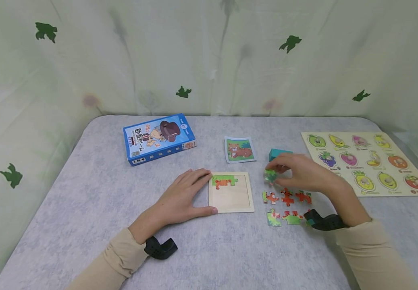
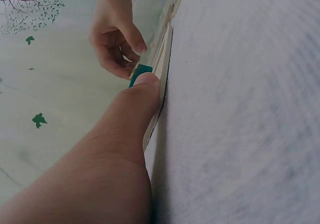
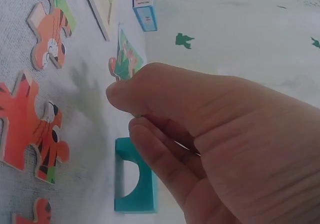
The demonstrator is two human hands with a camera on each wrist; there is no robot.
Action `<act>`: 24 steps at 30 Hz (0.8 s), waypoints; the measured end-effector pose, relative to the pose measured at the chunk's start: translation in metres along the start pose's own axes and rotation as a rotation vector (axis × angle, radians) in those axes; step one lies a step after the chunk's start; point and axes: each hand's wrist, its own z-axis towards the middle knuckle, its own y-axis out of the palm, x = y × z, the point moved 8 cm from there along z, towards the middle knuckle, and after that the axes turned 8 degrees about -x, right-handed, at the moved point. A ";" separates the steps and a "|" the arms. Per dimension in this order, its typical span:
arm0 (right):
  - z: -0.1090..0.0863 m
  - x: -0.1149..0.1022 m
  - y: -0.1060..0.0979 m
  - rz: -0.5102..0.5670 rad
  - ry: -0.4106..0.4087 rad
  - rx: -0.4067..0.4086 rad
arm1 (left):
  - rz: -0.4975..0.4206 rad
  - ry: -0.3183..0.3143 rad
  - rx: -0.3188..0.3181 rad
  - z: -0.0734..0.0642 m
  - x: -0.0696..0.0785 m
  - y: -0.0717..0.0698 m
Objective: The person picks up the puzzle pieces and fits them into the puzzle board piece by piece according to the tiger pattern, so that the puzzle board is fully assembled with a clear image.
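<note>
Pinching one green-printed jigsaw piece [image 1: 270, 176] between thumb and fingers: my right hand [image 1: 304, 171], right of the square pale-wood tray [image 1: 234, 200]. Touching that tray's left edge: my left hand [image 1: 185, 197], thumb spread wide.

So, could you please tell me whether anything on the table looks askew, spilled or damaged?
Nothing looks spilled or damaged. The blue box lies askew on the table, angled to its back edge, though that seems harmless. The loose puzzle pieces lie in rough rows beside the wooden frame, so they look orderly.
</note>
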 end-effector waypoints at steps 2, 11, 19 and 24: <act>0.001 -0.001 0.001 0.000 0.001 -0.001 | -0.001 -0.002 0.000 0.000 0.000 0.000; 0.006 -0.009 0.004 0.011 -0.039 0.028 | -0.006 -0.006 -0.006 0.000 0.001 -0.001; 0.010 -0.014 0.007 0.012 -0.048 0.048 | -0.003 -0.005 -0.005 0.000 0.000 0.000; 0.012 -0.017 0.009 0.006 -0.048 0.058 | -0.005 -0.006 -0.003 0.000 0.000 0.000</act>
